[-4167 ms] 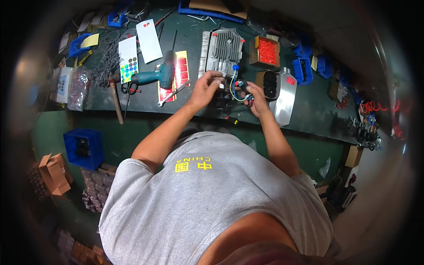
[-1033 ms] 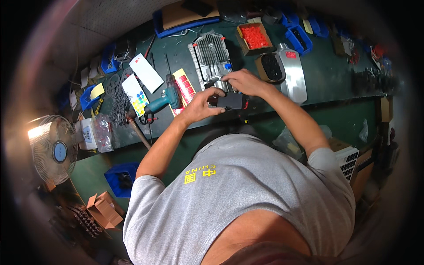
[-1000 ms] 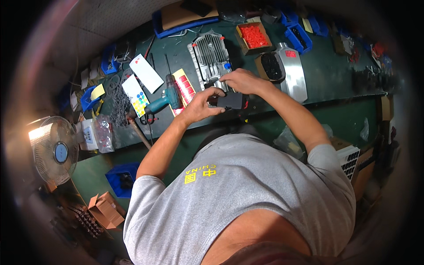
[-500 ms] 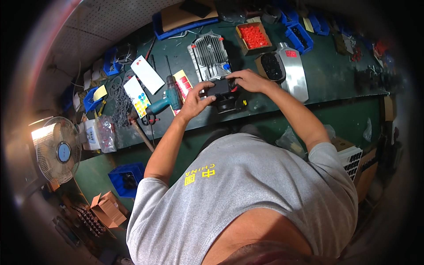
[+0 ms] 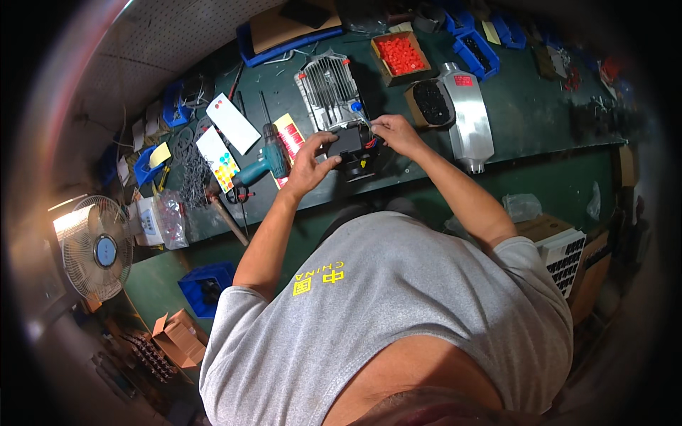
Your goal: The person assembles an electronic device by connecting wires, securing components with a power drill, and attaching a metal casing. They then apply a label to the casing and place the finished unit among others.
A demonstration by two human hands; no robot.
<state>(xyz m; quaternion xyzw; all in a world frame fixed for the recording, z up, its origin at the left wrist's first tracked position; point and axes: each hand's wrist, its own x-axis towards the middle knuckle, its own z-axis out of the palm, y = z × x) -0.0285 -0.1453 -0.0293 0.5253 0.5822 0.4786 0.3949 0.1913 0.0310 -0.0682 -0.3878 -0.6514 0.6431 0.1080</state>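
You are working over a finned housing point(image 5: 327, 89) of dull grey metal, its parallel ribs running lengthwise and small red caps point(image 5: 347, 62) showing at its upper corners. Against its near end a matte black box point(image 5: 347, 140), smooth and flat-topped, is sitting above darker, rounded parts near the edge of the dark green bench point(image 5: 526, 131). To the right, a polished silver casing point(image 5: 469, 117) is curving and catching the light.

Your left hand point(image 5: 311, 165) is partly covering the box's left side, and the dark parts underneath are blending together, so their outlines are hard to make out. Thin wires point(image 5: 367, 132) are running below a blue plug point(image 5: 356, 106), and your right fingertips are hiding some of them.

The black box is lying between your hands, closer to the left, which is grasping its side with thumb and fingers spread apart. Your right hand point(image 5: 395, 133) is bringing thumb and forefinger together beside the wires, near the box's far right corner; whether it is pinching one, you cannot tell.
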